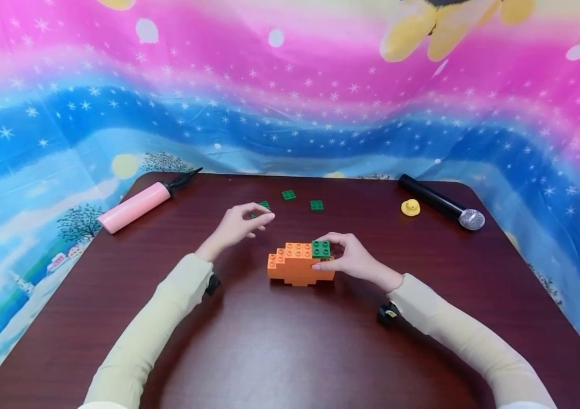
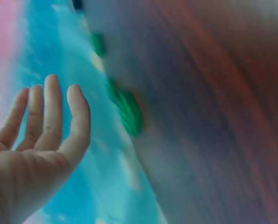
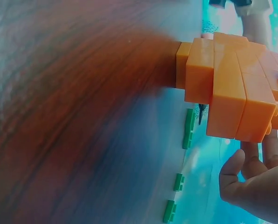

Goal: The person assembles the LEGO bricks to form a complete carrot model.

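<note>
My left hand (image 1: 241, 224) is at the back left of the table, in front of small green bricks (image 1: 264, 204) that it partly hides. Its fingers extend loosely in the left wrist view, and nothing shows between them. A stepped orange brick model (image 1: 300, 264) stands mid-table, with a green brick (image 1: 321, 249) on top near its right end. My right hand (image 1: 356, 258) holds that end, its thumb on the front and other fingers behind. The right wrist view shows the orange side close up, with my right hand (image 3: 260, 186) partly out of frame.
Two more green bricks, one (image 1: 288, 195) and another (image 1: 316, 205), lie farther back. At the back left is a pink hand pump (image 1: 138, 205). A yellow toy duck (image 1: 410, 207) lies beside a black microphone (image 1: 438, 200) at the right. A printed cloth (image 1: 290, 113) hangs behind.
</note>
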Demonstrator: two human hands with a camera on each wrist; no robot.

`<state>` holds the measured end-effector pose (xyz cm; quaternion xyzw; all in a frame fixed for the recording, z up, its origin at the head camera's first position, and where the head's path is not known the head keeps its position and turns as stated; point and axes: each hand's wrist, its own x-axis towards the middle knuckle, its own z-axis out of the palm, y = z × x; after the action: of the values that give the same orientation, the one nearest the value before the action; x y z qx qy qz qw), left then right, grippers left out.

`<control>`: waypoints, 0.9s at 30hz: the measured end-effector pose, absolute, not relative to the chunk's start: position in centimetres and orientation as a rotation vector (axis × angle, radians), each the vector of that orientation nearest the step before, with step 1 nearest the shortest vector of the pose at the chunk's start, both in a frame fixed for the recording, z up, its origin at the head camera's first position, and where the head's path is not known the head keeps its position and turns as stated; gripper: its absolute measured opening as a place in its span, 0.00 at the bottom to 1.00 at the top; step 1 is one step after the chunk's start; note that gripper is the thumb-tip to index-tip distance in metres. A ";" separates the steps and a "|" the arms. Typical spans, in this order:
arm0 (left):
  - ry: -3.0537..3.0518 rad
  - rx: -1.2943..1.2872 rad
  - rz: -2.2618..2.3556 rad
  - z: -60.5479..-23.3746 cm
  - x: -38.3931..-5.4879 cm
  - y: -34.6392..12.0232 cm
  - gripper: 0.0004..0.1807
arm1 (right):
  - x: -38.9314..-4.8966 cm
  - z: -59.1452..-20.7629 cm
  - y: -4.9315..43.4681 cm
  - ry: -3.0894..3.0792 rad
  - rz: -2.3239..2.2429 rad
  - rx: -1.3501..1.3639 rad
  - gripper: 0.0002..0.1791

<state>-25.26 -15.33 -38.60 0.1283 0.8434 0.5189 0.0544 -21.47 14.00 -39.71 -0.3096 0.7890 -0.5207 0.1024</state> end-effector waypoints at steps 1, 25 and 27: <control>2.592 0.349 1.551 -38.8 -26.0 -15.8 0.27 | -21.5 -39.7 14.0 2.330 -1.539 -0.911 0.24; 2.739 0.162 1.127 -41.8 -31.5 -17.5 0.28 | -21.2 -40.1 14.0 2.319 -1.590 -0.875 0.24; 2.757 0.160 1.111 -41.8 -31.5 -17.4 0.28 | -21.2 -40.2 14.0 2.319 -1.590 -0.878 0.24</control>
<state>-31.53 -17.38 -41.83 0.0534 0.9230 0.3720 0.0826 -21.24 14.04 -40.17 -0.2966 0.7835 -0.5372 0.0980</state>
